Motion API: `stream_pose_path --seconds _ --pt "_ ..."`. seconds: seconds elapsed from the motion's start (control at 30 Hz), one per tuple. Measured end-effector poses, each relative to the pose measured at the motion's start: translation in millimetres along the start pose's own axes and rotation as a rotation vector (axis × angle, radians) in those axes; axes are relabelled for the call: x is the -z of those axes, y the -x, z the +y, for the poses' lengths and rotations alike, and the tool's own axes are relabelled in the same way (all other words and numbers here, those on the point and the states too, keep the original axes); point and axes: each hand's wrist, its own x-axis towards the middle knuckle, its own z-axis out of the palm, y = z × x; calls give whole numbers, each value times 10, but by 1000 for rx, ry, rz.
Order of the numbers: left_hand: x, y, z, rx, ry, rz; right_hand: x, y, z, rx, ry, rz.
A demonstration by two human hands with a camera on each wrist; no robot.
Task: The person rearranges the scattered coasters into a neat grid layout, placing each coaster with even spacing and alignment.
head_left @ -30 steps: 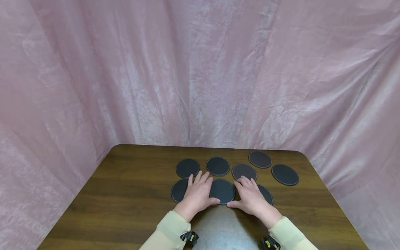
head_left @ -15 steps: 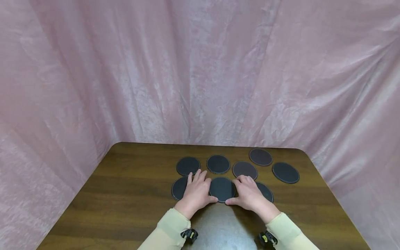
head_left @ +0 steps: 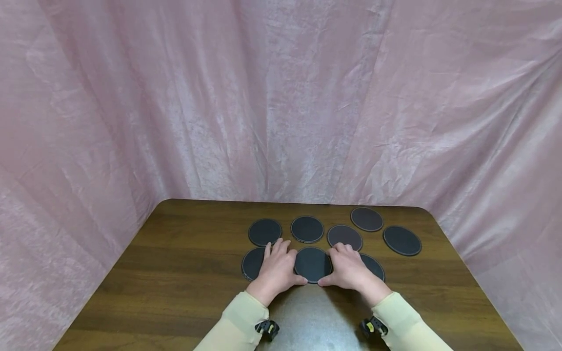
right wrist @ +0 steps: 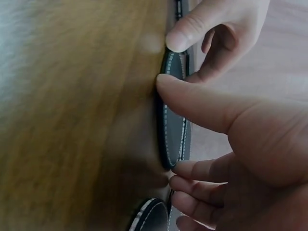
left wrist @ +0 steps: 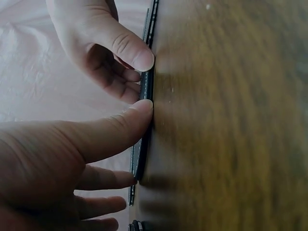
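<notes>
Black disc (head_left: 313, 264) between both hands (head_left: 277, 267)

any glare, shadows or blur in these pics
Head view: pale glare on the table near the bottom edge, dark shadow beside the right hand; left wrist view: dim, the table's grain soft, blurry shadows by the left hand; right wrist view: pale haze top left, grain smeared, stitching on the disc between the hands fairly clear.

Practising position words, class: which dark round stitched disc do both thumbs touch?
The middle dark round stitched disc of the front row: the left hand and right hand flank only this one.
</notes>
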Motion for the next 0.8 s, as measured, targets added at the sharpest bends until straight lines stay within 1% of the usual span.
stream_pose_path --seconds 0.1,0.27,0.4,0.67,0.8 --pt "-8 20 8 2 6 24 8 -16 -17 -5 -2 -21" --pt "-34 56 26 7 -2 36 -12 -25 -27 -29 -7 -45" --pt "-42 68 50 18 -10 45 -17 -21 -36 -48 -15 -47" --pt "-55 23 80 41 -56 62 -43 -45 -36 -69 -34 -35" --pt "-20 -4 81 46 -64 74 -41 -79 -31 -61 -40 -19"
